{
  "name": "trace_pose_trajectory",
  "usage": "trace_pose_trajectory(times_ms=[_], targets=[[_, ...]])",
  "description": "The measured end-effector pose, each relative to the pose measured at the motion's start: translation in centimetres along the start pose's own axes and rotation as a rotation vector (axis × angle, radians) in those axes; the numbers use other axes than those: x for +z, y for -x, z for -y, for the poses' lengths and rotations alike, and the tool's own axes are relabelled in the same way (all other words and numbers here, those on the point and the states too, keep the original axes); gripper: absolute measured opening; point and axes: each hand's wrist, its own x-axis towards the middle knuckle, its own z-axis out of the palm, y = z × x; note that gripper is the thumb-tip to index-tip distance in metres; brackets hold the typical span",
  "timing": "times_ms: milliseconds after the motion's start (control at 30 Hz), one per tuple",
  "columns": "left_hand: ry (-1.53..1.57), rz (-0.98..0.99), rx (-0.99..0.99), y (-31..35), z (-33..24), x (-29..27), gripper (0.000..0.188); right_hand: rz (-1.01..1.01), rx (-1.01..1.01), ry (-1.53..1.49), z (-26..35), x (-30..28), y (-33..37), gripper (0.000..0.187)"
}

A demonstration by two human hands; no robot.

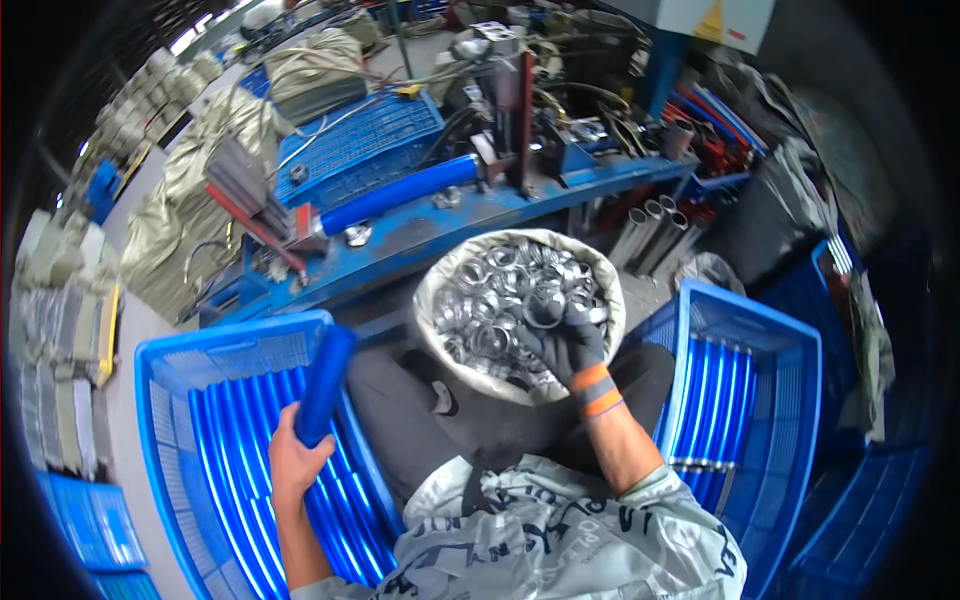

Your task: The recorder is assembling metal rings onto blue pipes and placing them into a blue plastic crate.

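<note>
A blue tube (327, 385) is held by the bare left hand (299, 447) at the lower left of the frame; its lower end is clasped in the grip, with the fingers and thumb wrapped around it. The tube is tilted, its upper end leaned to the right, above a blue crate (168, 430) in which more blue tubes (235, 450) are laid side by side.

The right hand (575, 350), covered by a dark glove with an orange wristband (597, 392), is placed in the centre right of the frame, in a pale sack (430, 305) filled with shiny metal rings (495, 300). Rings are touched by its fingers, but whether one is pinched in this grip cannot be told.

At the right of the frame, further blue tubes (712, 410) are contained in a second crate (778, 450). Across the upper centre, a long tube (400, 195) is set along a blue surface (430, 232). Bare metal pipes (650, 232) are gathered near the right end of that surface.
</note>
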Motion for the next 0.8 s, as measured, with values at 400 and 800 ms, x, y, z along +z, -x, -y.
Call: trace_pose_trajectory(times_ms=[400, 800], targets=[[-0.181, 0.208, 0.622, -2.6, -17.7, 1.3, 0.061, 0.16, -0.068, 0.508, 1.8, 5.3, 4.4, 0.095], [-0.205, 0.223, 0.662, -3.2, -16.5, 1.7, 0.063, 0.21, -0.057, 0.764, 1.8, 7.4, 4.5, 0.095]])
